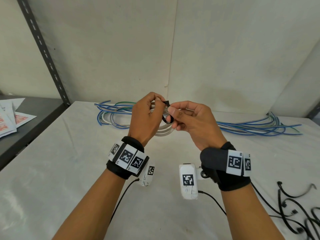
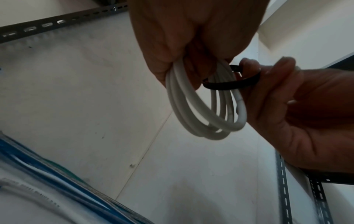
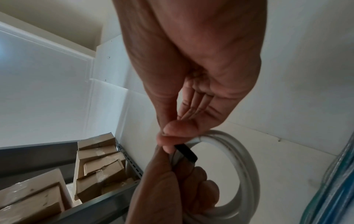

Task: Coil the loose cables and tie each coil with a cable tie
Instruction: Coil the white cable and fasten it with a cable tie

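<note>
A white cable coil (image 1: 163, 131) hangs in the air above the white table (image 1: 69, 170), gripped by my left hand (image 1: 147, 116). In the left wrist view the white cable coil (image 2: 201, 115) dangles in several loops from that hand's curled fingers. A black cable tie (image 1: 167, 112) loops round the coil's top; the black cable tie (image 2: 229, 84) wraps the strands. My right hand (image 1: 188, 120) pinches the tie between thumb and fingertips, and the right wrist view shows the black cable tie (image 3: 186, 152) under its thumb, beside the white cable coil (image 3: 243, 166). The left hand's fingertips also touch the tie's head.
Loose blue, green and clear cables (image 1: 256, 125) lie along the table's back edge, left (image 1: 114, 111) and right. Spare black cable ties (image 1: 294, 210) lie at the front right. Papers (image 1: 12, 116) rest on a dark shelf at left; cardboard boxes (image 3: 99, 166) sit on shelving.
</note>
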`<state>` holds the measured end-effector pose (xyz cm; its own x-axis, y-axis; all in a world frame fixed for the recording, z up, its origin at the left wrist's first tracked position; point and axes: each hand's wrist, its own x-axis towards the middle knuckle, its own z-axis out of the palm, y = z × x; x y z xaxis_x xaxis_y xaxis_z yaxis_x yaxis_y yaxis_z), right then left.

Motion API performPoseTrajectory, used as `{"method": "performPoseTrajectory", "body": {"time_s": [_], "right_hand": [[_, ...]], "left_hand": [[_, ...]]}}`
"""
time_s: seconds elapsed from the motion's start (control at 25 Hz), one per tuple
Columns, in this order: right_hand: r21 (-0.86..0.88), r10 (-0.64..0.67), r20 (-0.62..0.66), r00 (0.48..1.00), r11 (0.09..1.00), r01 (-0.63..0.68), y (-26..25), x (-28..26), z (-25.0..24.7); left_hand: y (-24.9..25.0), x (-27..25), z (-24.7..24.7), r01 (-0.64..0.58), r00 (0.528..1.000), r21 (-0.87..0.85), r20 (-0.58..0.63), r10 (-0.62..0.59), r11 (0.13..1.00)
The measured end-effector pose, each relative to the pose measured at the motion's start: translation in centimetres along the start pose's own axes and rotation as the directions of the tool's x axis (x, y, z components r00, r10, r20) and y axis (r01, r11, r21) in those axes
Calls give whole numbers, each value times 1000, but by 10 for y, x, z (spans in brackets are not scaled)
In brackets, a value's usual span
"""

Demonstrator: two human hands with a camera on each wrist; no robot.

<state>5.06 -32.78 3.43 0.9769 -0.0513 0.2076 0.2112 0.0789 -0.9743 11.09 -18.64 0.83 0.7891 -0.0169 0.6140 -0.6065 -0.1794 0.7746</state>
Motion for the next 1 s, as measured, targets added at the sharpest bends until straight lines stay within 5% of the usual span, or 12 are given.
{"method": "performPoseTrajectory", "body": {"time_s": [0.32,0.64,1.0], "right_hand": [[-11,33,9,999,999,-33,1,2,-6],[142,99,-108,989,986,-83,-6,3,-13],[91,42,-176,984,996,-26,3,5,-10]], "left_hand": [[1,-3,4,8,1000,3,28,-8,1000],[3,-10,1,-252,952,203,227,205,946],[1,-13,3,-301,923,197,304,234,933]]}}
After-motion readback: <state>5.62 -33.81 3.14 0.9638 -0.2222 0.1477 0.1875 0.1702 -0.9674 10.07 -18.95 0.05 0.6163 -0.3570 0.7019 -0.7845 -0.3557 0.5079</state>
